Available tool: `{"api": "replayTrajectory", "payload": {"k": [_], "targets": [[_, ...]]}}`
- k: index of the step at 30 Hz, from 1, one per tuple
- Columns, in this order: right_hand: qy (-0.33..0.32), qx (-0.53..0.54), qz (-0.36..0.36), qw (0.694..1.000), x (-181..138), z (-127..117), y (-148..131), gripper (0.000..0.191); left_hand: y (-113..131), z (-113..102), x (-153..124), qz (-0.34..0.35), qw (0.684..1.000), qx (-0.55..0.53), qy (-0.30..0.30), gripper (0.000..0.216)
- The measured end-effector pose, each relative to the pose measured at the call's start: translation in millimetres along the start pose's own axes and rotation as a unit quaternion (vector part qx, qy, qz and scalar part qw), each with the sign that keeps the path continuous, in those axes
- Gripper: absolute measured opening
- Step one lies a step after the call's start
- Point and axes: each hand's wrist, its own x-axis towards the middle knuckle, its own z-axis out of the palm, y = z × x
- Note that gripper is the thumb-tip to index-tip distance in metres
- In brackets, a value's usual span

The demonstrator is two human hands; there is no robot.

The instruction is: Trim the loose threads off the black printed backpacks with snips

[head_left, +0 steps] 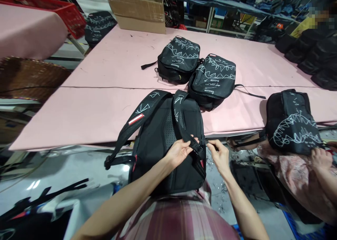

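Observation:
A black backpack point(158, 138) leans upright against the table edge in front of me, its padded back and shoulder straps facing me. My left hand point(180, 151) is closed on the lower part of the right-hand shoulder strap point(180, 119), thumb on top. Just beyond the backpack's right side, my right hand point(220, 156) pinches a thin black webbing end close to the strap's buckle; its exact shape is partly hidden by the fingers. The left-hand shoulder strap point(143, 113), with a red and white label, hangs out to the side, untouched.
Two black backpacks with white drawings, one left point(179, 59) and one right point(214, 77), lie on the pink table point(92, 110). At right, a co-worker's hand point(321, 158) touches another backpack point(292, 122). A cardboard box point(139, 15) and a stack of black bags point(316, 57) stand farther back.

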Motion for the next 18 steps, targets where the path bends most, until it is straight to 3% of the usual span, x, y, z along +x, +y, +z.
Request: {"api": "replayTrajectory", "payload": {"k": [2,6,9,15,18], "targets": [[-0.026,0.031,-0.007,0.999,6.9,-4.3,7.3,0.022,1.4,-1.6,0.8,-0.007,1.000,0.001,0.004,0.024],[-0.103,-0.012,-0.142,0.984,18.3,-11.1,12.0,0.018,1.9,-3.3,3.7,-0.013,1.000,-0.002,0.001,0.025],[-0.122,-0.048,-0.198,0.971,24.3,-9.4,10.1,0.018,0.9,-4.3,6.7,-0.016,1.000,-0.003,-0.005,0.025],[-0.076,0.010,-0.131,0.988,26.8,-2.7,13.6,0.020,1.4,-6.4,9.9,-0.020,1.000,0.002,0.013,0.024],[-0.111,0.002,-0.145,0.983,24.7,-4.0,15.4,0.019,1.9,-5.9,9.2,-0.020,1.000,0.012,0.013,0.024]]}}
